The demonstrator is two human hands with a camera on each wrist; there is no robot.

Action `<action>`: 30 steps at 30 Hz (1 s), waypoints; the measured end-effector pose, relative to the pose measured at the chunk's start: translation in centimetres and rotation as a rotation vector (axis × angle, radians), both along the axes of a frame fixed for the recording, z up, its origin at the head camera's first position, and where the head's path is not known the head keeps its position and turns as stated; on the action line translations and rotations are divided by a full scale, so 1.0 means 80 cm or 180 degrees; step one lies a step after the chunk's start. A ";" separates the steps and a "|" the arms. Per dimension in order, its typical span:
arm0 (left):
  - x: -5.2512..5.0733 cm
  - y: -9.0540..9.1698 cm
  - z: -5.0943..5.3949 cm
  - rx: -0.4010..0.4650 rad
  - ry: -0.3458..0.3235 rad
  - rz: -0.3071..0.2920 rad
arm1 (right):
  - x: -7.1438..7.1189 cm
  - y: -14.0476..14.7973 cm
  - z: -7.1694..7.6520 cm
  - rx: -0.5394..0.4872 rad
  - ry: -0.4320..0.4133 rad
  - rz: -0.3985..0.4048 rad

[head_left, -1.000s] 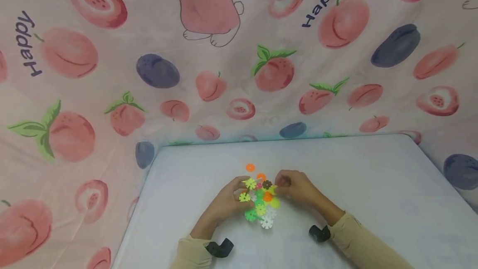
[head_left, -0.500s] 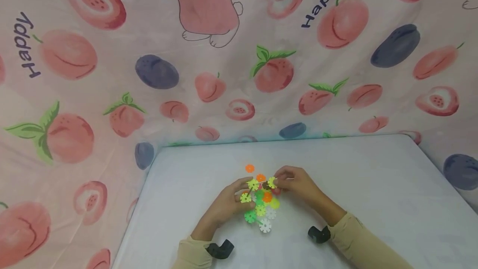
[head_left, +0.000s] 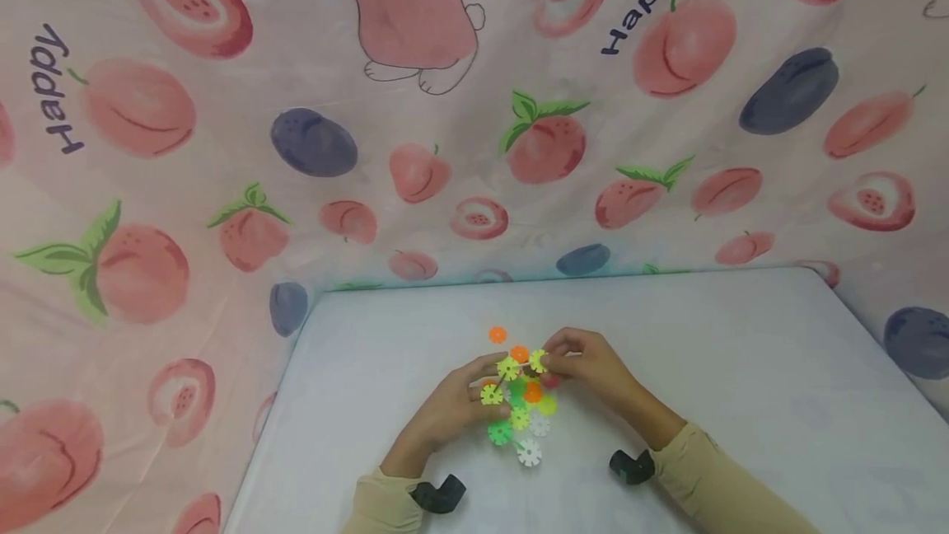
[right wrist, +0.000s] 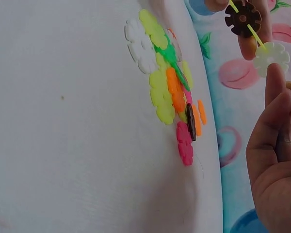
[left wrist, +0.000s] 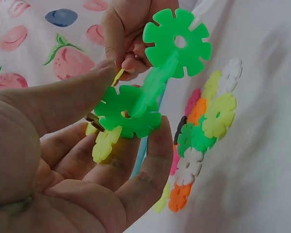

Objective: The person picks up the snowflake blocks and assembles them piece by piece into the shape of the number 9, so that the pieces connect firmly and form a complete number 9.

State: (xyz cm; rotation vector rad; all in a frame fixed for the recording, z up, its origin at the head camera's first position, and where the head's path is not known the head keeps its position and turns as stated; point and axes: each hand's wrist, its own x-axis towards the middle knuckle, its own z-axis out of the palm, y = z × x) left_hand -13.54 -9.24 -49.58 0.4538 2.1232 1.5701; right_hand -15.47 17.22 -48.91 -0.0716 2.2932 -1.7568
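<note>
Your right grip (head_left: 584,359) is clamped, thumb against fingers, on a yellow disc (head_left: 538,361). Your left grip (head_left: 454,404) is clamped on the linked assembly (head_left: 507,368), with a green disc (left wrist: 128,114) between thumb and fingers. The assembly is held up between both grips; a brown disc (right wrist: 243,18) and a pale disc (right wrist: 265,54) form part of its chain.

Judged step in hand: fitting the yellow disc to the chain's right end. Whether its slot is seated cannot be told. The next move would call for aligning notches and a firm push, left side held steady.

Beyond, a pile of loose discs (left wrist: 218,116) lies on the white surface (head_left: 704,353).

Writing: "Happy" is legible twice on the fruit-print backdrop (head_left: 460,126), upright-slanted at right, turned sideways at left. No brand or label can be read on the discs.
</note>
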 end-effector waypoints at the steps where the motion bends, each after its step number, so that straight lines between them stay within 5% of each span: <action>1: 0.000 0.000 0.000 -0.0001 0.0013 -0.0005 | 0.000 0.000 0.000 -0.0006 -0.0006 -0.0005; 21: 0.001 0.006 0.005 -0.0116 0.0221 -0.0166 | 0.004 -0.010 0.001 -0.0126 0.0128 -0.0170; 30: 0.002 0.007 -0.001 0.0149 0.0063 0.0082 | -0.002 -0.010 0.000 -0.0358 0.0145 -0.0099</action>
